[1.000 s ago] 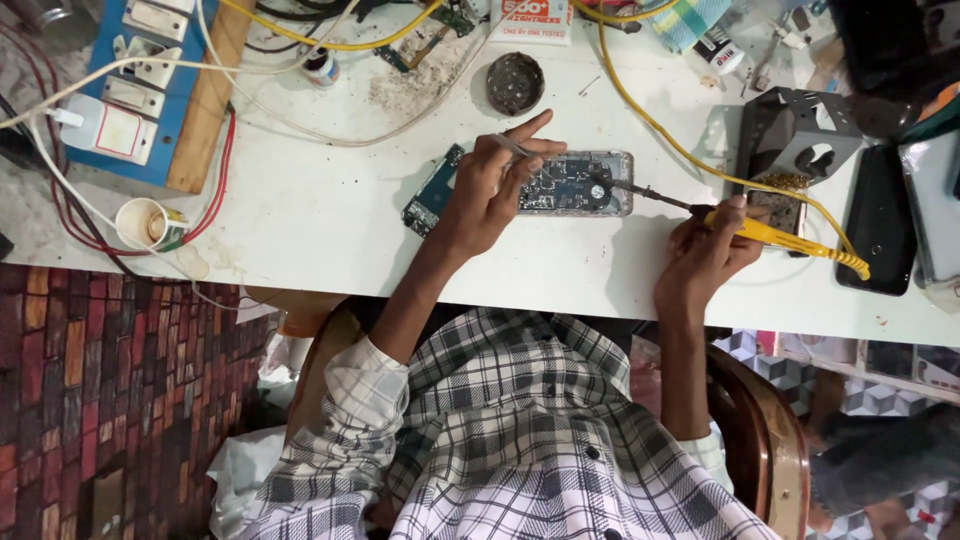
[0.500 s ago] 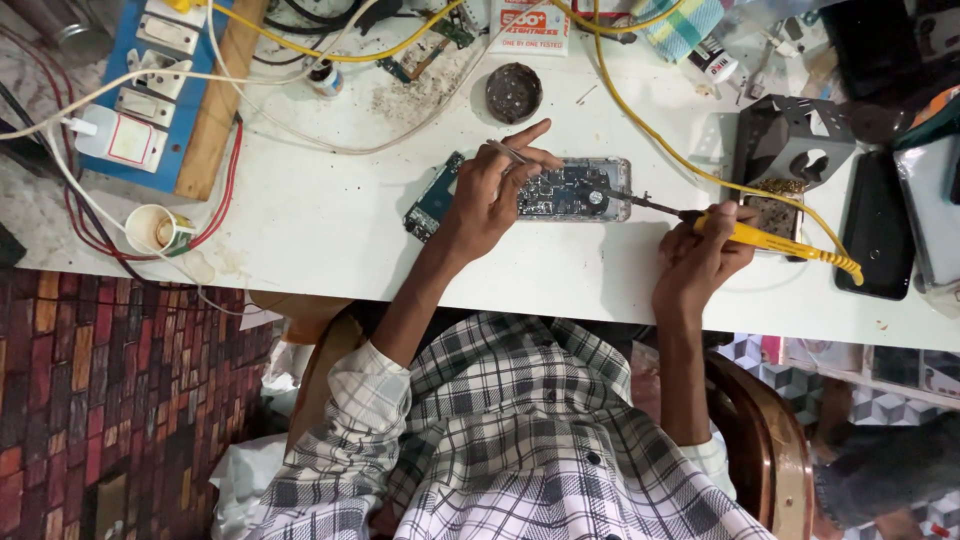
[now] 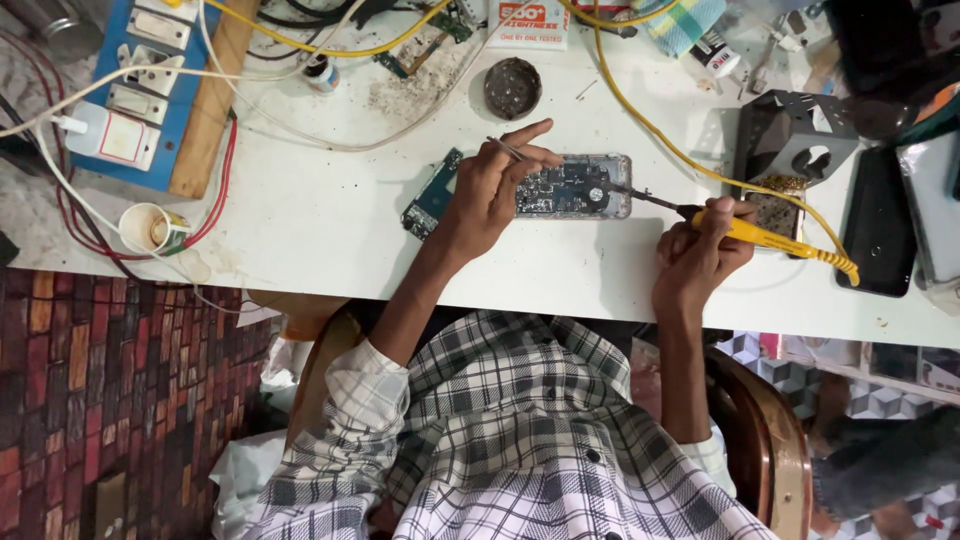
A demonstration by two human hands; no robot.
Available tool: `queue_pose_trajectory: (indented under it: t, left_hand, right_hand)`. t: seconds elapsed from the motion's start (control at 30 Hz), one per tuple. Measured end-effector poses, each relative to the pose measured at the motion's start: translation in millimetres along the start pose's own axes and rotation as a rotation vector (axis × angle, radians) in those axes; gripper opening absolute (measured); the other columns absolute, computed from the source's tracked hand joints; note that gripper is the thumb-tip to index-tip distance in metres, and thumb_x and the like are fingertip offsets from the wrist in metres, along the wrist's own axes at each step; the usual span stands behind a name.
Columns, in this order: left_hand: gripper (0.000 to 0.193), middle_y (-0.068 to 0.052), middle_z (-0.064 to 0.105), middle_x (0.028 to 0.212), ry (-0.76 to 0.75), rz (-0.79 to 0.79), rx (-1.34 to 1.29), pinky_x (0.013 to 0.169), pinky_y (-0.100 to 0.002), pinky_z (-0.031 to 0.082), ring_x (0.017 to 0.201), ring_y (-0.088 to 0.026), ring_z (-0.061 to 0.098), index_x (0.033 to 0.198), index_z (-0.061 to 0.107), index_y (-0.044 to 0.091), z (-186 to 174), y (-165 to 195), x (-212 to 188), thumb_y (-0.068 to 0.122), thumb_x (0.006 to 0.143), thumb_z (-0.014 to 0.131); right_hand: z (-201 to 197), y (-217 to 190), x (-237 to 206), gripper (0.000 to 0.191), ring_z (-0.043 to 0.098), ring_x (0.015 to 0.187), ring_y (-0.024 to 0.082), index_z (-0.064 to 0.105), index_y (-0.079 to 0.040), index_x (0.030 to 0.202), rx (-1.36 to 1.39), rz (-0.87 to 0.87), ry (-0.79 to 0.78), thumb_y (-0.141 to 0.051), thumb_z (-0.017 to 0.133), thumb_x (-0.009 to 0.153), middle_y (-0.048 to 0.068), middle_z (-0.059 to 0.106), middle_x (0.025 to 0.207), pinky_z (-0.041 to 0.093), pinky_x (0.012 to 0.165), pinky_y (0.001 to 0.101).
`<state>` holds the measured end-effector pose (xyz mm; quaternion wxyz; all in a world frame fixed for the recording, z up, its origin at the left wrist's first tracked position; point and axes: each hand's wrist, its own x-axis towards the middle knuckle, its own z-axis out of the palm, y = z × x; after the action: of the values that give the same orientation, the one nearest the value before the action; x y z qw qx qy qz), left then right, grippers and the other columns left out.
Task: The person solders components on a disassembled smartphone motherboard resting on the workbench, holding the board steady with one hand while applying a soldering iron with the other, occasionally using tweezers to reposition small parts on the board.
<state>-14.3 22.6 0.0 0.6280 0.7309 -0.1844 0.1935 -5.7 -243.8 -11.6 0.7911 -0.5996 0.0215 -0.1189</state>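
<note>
Here, right hand (image 3: 700,255) around soldering iron (image 3: 770,238).

On my feed I see a blue switchboard (image 3: 125,95) at the far left of the white table (image 3: 320,215), with a small paper cup (image 3: 150,228) just below it. A round dark tin (image 3: 513,88) sits near the top middle. A grey metal bracket (image 3: 795,140) stands at right, a black phone (image 3: 877,222) beside it.

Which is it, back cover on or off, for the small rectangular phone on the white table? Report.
Off: the small rectangular phone lies flat with its circuit boards exposed, the yellow soldering iron's tip at them.
</note>
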Motion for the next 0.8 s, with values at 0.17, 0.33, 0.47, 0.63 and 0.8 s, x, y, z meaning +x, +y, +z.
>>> queue_pose_trajectory:
  t: [0.17,0.33,0.47,0.63,0.8]
  left_hand:
    - [0.007,-0.02,0.072,0.125,-0.008,-0.046,0.059,0.105,-0.036,0.059,0.131,-0.032,0.067,0.107,0.048,-0.004,0.9,-2.6,-0.9,-0.005,0.11,0.041]
    - [0.01,-0.019,0.071,0.125,-0.025,-0.008,0.113,0.104,-0.035,0.057,0.134,-0.034,0.063,0.109,0.049,-0.005,1.7,-5.0,1.7,-0.009,0.106,0.04]
    - [0.011,-0.019,0.069,0.131,-0.041,-0.019,0.107,0.103,-0.033,0.058,0.132,-0.032,0.065,0.109,0.049,-0.004,2.6,-4.1,0.3,-0.01,0.107,0.04]
    - [0.01,-0.018,0.065,0.138,-0.037,-0.054,0.05,0.102,-0.031,0.058,0.126,-0.028,0.07,0.112,0.046,-0.006,3.6,-2.7,2.5,-0.01,0.107,0.039]
    - [0.01,-0.016,0.068,0.137,-0.048,0.002,0.196,0.104,-0.034,0.056,0.12,-0.023,0.07,0.11,0.055,-0.004,1.1,1.5,1.8,-0.007,0.107,0.047]
  right_hand:
    - [0.6,-1.5,-0.5,0.037,0.038,0.05,0.009,0.043,-0.009,0.096,-0.009,-0.01,-0.02,-0.036,0.062,0.114,-0.001,0.038,0.07,0.033,0.043,0.0277]
    - [2.6,-3.4,-0.3,0.036,0.036,0.043,0.009,0.043,-0.01,0.096,-0.082,-0.019,-0.056,-0.037,0.059,0.114,-0.002,0.035,0.059,0.033,0.04,0.0274]
    - [2.5,-4.2,-0.9,0.034,0.036,0.043,0.01,0.044,-0.009,0.099,-0.098,-0.018,-0.075,-0.036,0.058,0.114,-0.001,0.036,0.059,0.033,0.04,0.0279]
    - [0.1,-1.1,-1.5,0.036,0.04,0.047,0.01,0.044,-0.008,0.1,-0.08,0.012,-0.058,-0.036,0.061,0.114,0.0,0.039,0.063,0.036,0.042,0.029]
    - [-0.1,-0.4,-0.9,0.037,0.04,0.049,0.011,0.042,-0.008,0.1,-0.074,-0.003,-0.065,-0.036,0.063,0.114,0.001,0.038,0.066,0.037,0.043,0.0295]
